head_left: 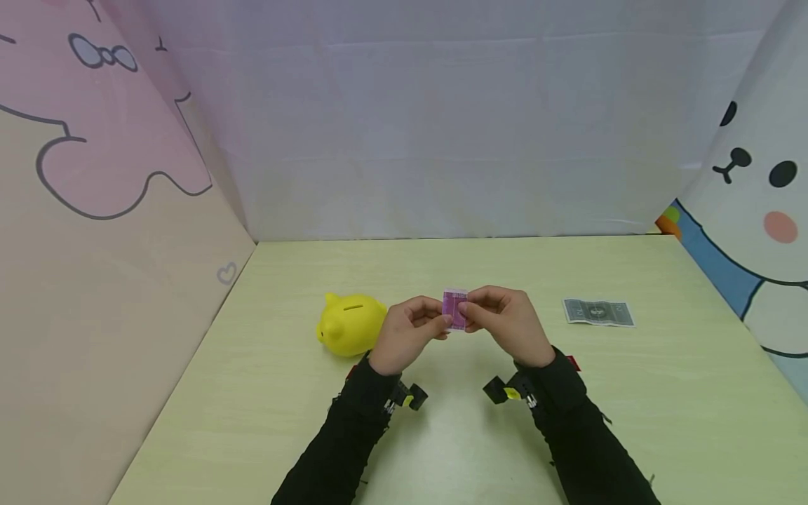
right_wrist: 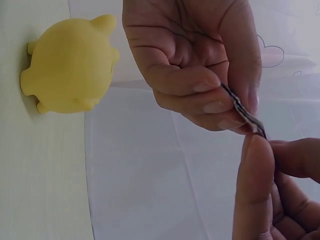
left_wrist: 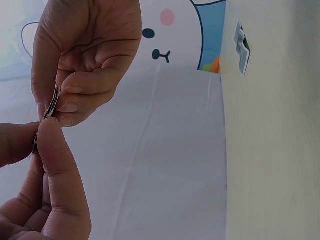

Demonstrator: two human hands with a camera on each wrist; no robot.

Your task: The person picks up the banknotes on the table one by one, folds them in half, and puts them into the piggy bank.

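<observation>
A small folded purple banknote is held up over the table between both hands. My left hand pinches its left edge between thumb and fingers. On the other edge, the thumb and fingers of my right hand pinch it too. Both wrist views show the folded note edge-on as a thin layered strip. Just left of my left hand, a yellow piggy bank stands on the table with a slot in its back; the hand hides part of its right side.
A grey-green banknote lies on the table to the right of my right hand, slightly bent up as the left wrist view shows. The pale table ends at a white curtain behind. Printed cloths hang at both sides.
</observation>
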